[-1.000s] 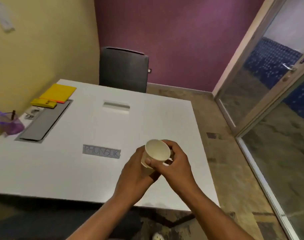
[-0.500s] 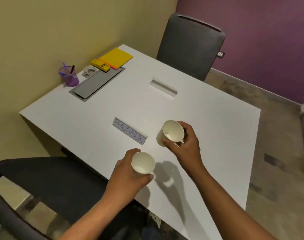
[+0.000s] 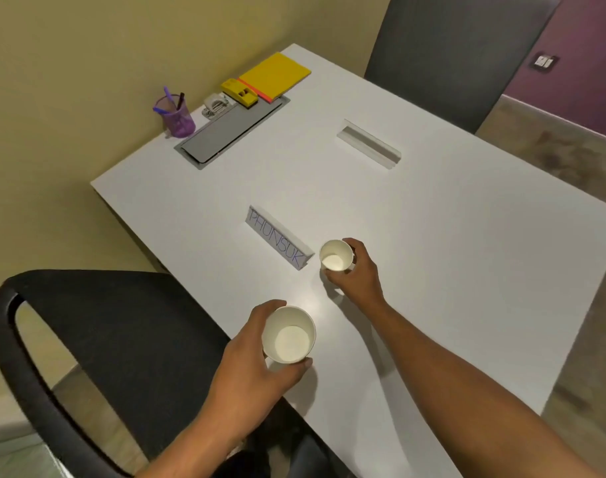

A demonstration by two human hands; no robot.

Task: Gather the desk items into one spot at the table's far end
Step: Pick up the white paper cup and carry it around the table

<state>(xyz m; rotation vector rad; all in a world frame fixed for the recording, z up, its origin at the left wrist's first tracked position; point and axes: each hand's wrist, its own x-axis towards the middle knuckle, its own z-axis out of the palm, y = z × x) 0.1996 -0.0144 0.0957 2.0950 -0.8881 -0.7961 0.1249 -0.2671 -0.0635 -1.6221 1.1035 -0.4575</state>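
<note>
Head view is filled by a white bench (image 3: 432, 257), seen from its near corner, with one dark chair (image 3: 122, 339) drawn up at the near left and another (image 3: 449, 53) at the far side. Against the yellow wall, at the far-left end, a grey cover plate (image 3: 230, 131) is set flush into the top, and the desk items are clustered around it: a yellow notebook (image 3: 275, 74), a yellow stapler (image 3: 239, 92), a small metal punch-like piece (image 3: 216, 105) and a purple pen holder (image 3: 177, 119). A blank nameplate (image 3: 368, 143) lies apart in the middle, and a lettered nameplate (image 3: 279, 241) lies nearer, its long axis running from far left to near right. A paper cup (image 3: 289, 335) is gripped around its wall by the left hand (image 3: 253, 367) over the near edge; whether it rests on the top cannot be told. A second paper cup (image 3: 336, 255) is held in the same way by the right hand (image 3: 358, 270), low on or just over the surface, just beside the near-right end of the lettered nameplate. The gathering spot is judged to lie far and to the left of both cups, with the right hand the nearer to it.
</note>
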